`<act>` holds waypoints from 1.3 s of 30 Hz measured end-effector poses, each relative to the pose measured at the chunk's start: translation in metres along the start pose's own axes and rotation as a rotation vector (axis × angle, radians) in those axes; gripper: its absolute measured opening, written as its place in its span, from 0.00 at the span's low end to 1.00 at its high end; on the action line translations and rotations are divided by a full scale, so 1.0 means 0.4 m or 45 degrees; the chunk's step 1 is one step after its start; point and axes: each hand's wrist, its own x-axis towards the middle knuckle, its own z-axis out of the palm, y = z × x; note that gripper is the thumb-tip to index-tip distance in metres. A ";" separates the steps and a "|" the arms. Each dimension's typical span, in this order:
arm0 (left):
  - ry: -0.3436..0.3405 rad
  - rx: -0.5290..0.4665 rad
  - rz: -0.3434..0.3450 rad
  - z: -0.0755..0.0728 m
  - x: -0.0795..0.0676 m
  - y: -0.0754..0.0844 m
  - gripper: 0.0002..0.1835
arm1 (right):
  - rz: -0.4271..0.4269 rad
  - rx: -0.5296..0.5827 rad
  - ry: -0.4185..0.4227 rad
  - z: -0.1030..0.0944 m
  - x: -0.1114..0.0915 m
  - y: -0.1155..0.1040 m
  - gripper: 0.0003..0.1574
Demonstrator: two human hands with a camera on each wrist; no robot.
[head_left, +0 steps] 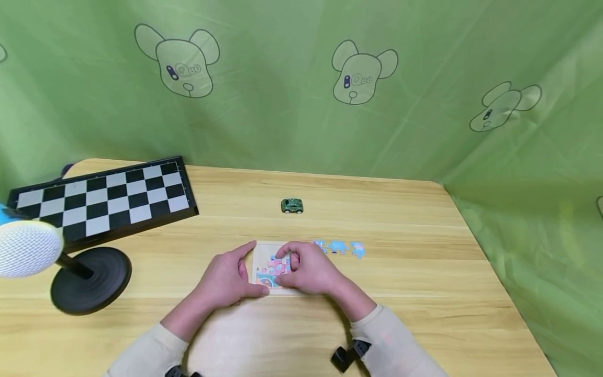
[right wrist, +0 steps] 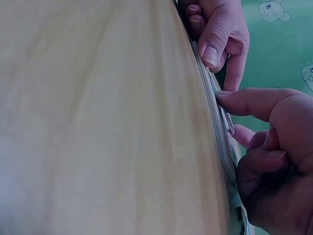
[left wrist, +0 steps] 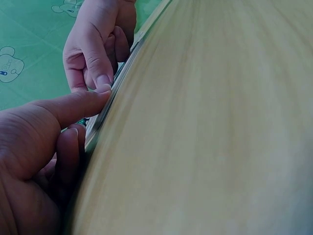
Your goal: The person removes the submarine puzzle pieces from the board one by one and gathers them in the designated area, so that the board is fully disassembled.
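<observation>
A small square wooden puzzle tray [head_left: 261,251] lies flat on the table, with pink and blue jigsaw pieces [head_left: 268,281] in its lower part. My left hand [head_left: 226,279] holds the tray at its left side, forefinger at the top left corner and thumb at the near edge. Over the tray's right half, my right hand [head_left: 312,268] has thumb and forefinger spread across a pink puzzle piece [head_left: 279,266] and grips it. Part of that piece is hidden by the fingers. In the right wrist view the right thumb [right wrist: 244,102] touches the pieces at a low angle.
Several loose blue puzzle pieces [head_left: 338,246] lie right of the tray. A green toy car [head_left: 292,206] stands behind it. A black-and-white chessboard [head_left: 108,196] lies at the back left, near a microphone-like object [head_left: 29,248] on a round black base [head_left: 90,283]. Green curtain [head_left: 282,104] surrounds the table.
</observation>
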 end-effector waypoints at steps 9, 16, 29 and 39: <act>-0.005 -0.018 -0.016 0.000 -0.004 0.001 0.58 | 0.042 0.067 0.080 -0.005 -0.022 -0.018 0.23; -0.008 -0.027 -0.030 -0.001 -0.004 0.001 0.58 | 0.074 0.101 0.136 -0.020 -0.038 -0.017 0.24; -0.006 -0.020 -0.031 -0.001 -0.004 0.003 0.58 | 0.081 0.100 0.208 -0.067 -0.074 0.015 0.26; 0.002 -0.003 -0.017 0.001 -0.003 0.002 0.59 | 0.101 0.078 0.256 -0.106 -0.109 0.042 0.26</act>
